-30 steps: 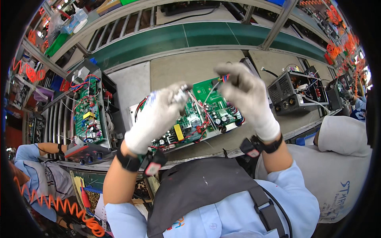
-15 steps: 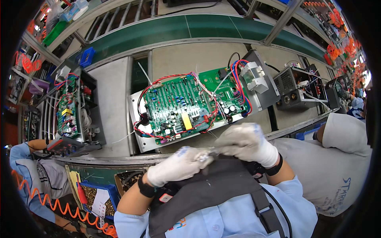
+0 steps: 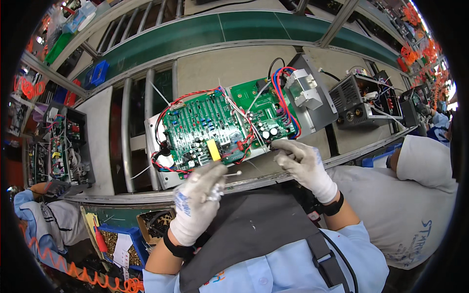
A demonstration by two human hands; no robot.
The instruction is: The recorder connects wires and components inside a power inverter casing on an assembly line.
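My left hand (image 3: pixel 195 202), in a white glove, is closed around a cluster of small white pieces (image 3: pixel 215 192) at the near edge of the bench. A thin white piece with a rounded end (image 3: pixel 238 173) sticks out beside its fingers; the rest is hidden in the glove. My right hand (image 3: pixel 307 167), also gloved, is at the near side of the green circuit board (image 3: pixel 202 119). Its fingers are bent and apart, with nothing visible between them. The board lies on a metal chassis (image 3: pixel 172 181), with red, blue and black wires and white cable ties on it.
Metal rollers (image 3: pixel 128 132) lie left of the chassis. Another open unit (image 3: pixel 364 102) stands at right, and one more (image 3: pixel 61 141) at far left beside a co-worker. A grey-clad person (image 3: pixel 391 210) is close at my right. A blue bin (image 3: pixel 139 239) of small parts is lower left.
My hands have parted: the left moved left with the white pieces, the right rose toward the board. The chassis shifted slightly left. The far-left unit also moved left, exposing more rollers.
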